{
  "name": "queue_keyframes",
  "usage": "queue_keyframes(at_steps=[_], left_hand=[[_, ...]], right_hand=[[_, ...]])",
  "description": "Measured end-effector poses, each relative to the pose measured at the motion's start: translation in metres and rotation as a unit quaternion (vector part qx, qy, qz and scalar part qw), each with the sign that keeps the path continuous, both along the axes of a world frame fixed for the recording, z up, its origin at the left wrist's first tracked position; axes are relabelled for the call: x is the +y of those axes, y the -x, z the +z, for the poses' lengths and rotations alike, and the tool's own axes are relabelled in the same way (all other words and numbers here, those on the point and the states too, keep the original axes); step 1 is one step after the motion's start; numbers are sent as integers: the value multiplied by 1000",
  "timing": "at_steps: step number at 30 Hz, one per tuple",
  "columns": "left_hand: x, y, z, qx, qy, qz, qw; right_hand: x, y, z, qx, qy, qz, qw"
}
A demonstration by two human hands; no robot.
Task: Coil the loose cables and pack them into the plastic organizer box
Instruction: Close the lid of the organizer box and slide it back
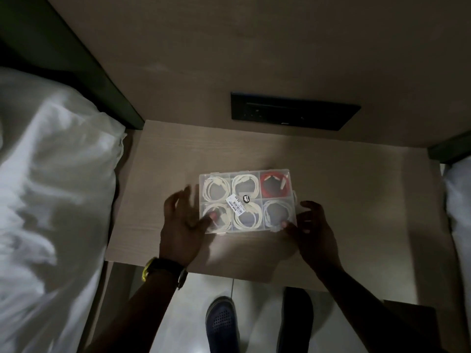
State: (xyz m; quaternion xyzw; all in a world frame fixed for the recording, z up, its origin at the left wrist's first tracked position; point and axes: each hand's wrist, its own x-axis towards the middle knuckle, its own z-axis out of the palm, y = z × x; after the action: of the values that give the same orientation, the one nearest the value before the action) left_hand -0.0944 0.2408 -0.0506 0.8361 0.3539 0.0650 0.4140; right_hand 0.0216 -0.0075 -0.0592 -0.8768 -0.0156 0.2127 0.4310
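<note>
A clear plastic organizer box (246,171) lies on the wooden bedside table (344,205), lid closed, with a price sticker (235,203) on top. Its six compartments hold coiled cables: several white coils (245,186) and one red coil (275,186) at the far right. My left hand (182,225) is at the box's left side, thumb resting on the near-left corner of the lid, fingers spread and blurred. My right hand (312,230) is at the near-right corner, thumb touching the box edge, fingers apart.
A bed with white sheets (51,187) lies on the left, another white bed edge (458,200) on the right. A black socket panel (293,110) sits on the wall behind the table. My shoes (223,324) stand on the pale floor below the table's near edge.
</note>
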Motion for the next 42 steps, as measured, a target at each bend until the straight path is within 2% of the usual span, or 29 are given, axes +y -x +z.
queue_keyframes(at_steps=[1,2,4,6,9,11,13,19,26,31,34,36,38,40,42], left_hand=[[-6,0,3,-12,109,92,990],[-16,-1,5,-28,231,168,958],[-27,-7,6,-52,343,258,902],[-25,-22,5,-57,376,286,879],[-17,-56,-1,-39,376,271,885],[-15,-80,-3,-30,369,244,896],[-16,-100,-1,-59,387,234,890],[-7,-138,-20,-65,357,256,896],[-7,-135,-36,-70,326,238,912],[-12,-135,-26,-44,267,215,938],[-17,-136,3,-12,171,197,965],[-20,-139,31,-28,132,186,973],[-24,-146,68,-89,73,150,982],[-23,-157,116,-160,19,108,981],[-20,-178,188,-247,-20,79,966]], right_hand=[[0,0,-2,25,-35,-49,998],[1,-1,-5,48,-67,-92,992],[3,-5,-8,93,-128,-161,974],[6,-16,-6,136,-181,-216,950],[13,-39,4,166,-227,-284,917],[15,-55,5,160,-228,-316,907],[16,-72,4,150,-227,-329,904],[23,-106,-3,149,-243,-344,895],[21,-109,-6,152,-244,-345,894],[19,-108,-2,159,-237,-323,902],[14,-108,11,152,-191,-282,928],[8,-109,37,131,-170,-244,946],[-3,-109,82,100,-193,-210,953],[-14,-111,146,67,-230,-175,955],[-27,-117,227,15,-258,-132,957]])
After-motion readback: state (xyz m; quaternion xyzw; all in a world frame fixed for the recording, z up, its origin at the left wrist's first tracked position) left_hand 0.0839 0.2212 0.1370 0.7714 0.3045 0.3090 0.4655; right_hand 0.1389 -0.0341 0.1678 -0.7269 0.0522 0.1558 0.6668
